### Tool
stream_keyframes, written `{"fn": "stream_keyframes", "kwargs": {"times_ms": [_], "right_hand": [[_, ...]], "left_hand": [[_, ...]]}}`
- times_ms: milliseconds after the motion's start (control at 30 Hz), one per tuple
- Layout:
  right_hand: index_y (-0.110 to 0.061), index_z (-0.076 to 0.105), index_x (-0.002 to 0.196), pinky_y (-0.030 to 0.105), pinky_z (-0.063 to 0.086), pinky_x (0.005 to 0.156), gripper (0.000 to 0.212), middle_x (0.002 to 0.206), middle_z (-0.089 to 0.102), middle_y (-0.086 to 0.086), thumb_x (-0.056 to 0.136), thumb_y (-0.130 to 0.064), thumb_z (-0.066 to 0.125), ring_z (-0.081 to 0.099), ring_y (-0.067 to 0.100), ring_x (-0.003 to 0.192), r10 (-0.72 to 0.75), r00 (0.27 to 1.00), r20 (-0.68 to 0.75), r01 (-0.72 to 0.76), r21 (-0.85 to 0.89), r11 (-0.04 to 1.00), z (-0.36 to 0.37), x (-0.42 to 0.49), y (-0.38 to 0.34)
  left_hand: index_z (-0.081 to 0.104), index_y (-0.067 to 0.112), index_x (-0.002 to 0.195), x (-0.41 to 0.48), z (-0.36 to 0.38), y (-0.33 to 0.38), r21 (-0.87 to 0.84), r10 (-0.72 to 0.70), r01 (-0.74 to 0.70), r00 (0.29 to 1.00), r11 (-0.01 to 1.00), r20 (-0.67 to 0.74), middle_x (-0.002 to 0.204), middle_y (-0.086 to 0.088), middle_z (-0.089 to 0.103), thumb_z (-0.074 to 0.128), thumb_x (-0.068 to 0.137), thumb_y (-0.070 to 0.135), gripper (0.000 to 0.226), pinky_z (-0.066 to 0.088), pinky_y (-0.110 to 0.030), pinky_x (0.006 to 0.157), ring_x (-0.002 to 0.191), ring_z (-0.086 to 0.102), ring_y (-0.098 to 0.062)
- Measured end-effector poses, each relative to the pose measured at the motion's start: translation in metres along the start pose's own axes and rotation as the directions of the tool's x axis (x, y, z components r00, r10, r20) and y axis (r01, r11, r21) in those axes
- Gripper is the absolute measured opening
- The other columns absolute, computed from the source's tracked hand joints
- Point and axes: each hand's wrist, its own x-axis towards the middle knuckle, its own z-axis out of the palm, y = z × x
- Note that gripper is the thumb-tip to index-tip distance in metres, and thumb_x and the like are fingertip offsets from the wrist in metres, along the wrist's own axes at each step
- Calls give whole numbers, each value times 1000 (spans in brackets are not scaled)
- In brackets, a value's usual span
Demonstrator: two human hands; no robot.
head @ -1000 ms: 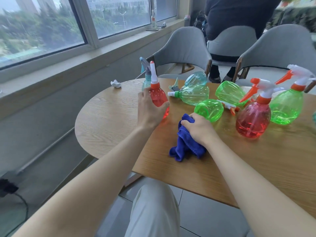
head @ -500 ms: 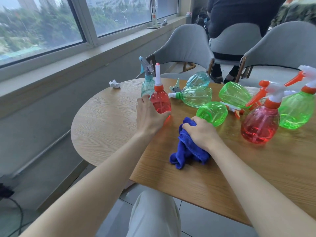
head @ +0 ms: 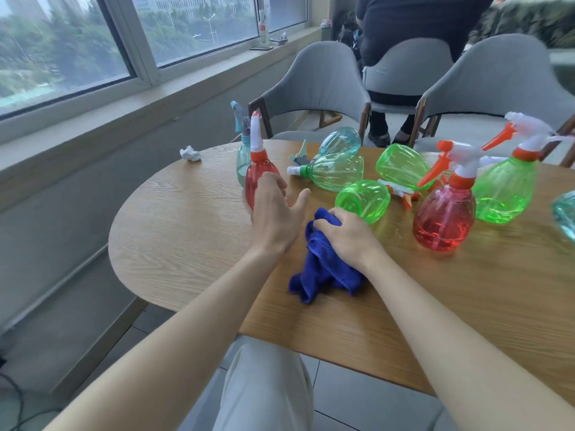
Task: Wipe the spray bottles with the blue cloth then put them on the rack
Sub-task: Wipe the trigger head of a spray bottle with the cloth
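A small red spray bottle (head: 256, 177) with a white nozzle stands upright on the round wooden table (head: 186, 231). My left hand (head: 275, 214) is right in front of it with fingers and thumb spread, no longer wrapped around it. My right hand (head: 345, 239) grips the bunched blue cloth (head: 320, 275) lying on the table. Several more spray bottles stand or lie behind: a teal one (head: 242, 160) upright behind the red one, a green one (head: 364, 200) on its side by my right hand, a red one (head: 445, 219) and a green one (head: 504, 191) upright. No rack is in view.
More bottles lie on their sides at mid-table (head: 337, 171) (head: 399, 166), and a teal one (head: 564, 213) shows at the right edge. A crumpled paper (head: 190, 154) sits at the far left rim. Grey chairs (head: 320, 85) and a seated person (head: 413, 29) are behind the table.
My left hand has opened and loosened off the small red bottle, which now stands on the table. My right hand stays on the blue cloth.
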Motion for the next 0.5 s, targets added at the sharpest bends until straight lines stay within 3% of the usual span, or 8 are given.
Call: {"fn": "stream_keyframes", "kwargs": {"times_ms": [100,233,400,500], "right_hand": [[-22,70,91,39,53,77,16,81,74,-3,99,-36,69,69,17,77,-28,1000,6,26,191,981,-16,-16,4],[-21,72,96,44,57,82,15,90,78,5,99,-35,68,74,26,86,8,995,-101,23,301,953,-44,-33,13],[-21,74,97,36,51,76,13,83,73,0,99,-32,67,66,13,76,51,966,-253,50,376,925,-72,-53,38],[-18,71,95,34,47,75,15,79,66,-5,100,-31,66,60,11,73,76,939,-336,79,425,902,-75,-61,52]], "left_hand": [[51,20,115,0,8,27,-158,-75,112,972,981,224,104,1,62,77,93,48,44,58,-40,90,96,64,-14],[48,19,134,-2,27,57,-165,-119,200,908,966,402,123,-3,61,82,82,62,75,56,-44,102,114,64,-19],[40,24,151,-15,50,79,-34,-136,175,861,984,490,151,-11,51,86,73,69,102,45,-51,116,140,50,-29],[43,29,147,-21,56,79,32,-139,141,867,989,479,146,-11,58,89,75,61,91,45,-53,114,136,55,-31]]}}
